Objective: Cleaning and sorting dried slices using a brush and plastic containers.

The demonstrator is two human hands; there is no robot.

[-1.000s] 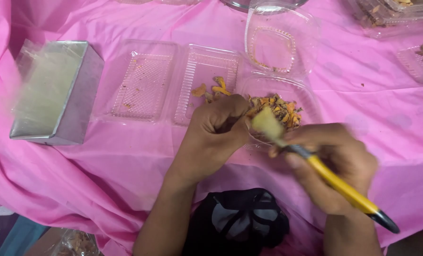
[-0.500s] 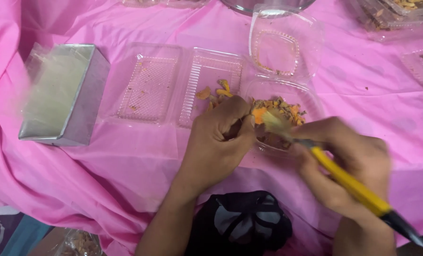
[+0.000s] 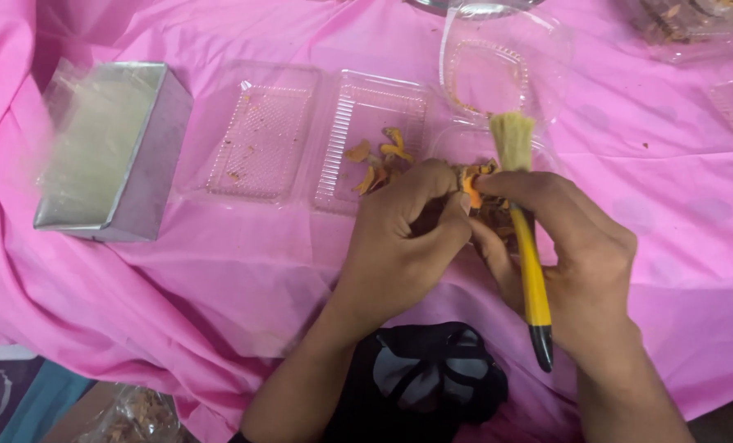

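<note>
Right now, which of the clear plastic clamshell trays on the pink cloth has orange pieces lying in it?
The ribbed clear plastic tray just left of the hands; orange pieces lie at its near end. The clear tray beside the metal box holds only crumbs.

Yellow-handled brush [image 3: 524, 246], bristles up, orange piece [image 3: 470, 190] pinched

This looks like a makeshift food-handling or sorting station rather than a fitted kitchen. A wrinkled pink cloth [image 3: 219, 279] covers the whole table and hangs over its near edge. Clear plastic clamshell trays [image 3: 317, 135] lie open in a row across the middle, flecked with orange bits [image 3: 379, 160], and more trays sit along the far edge and at the far right corner. A plain metal box [image 3: 112, 152] stands toward the left edge.
</note>
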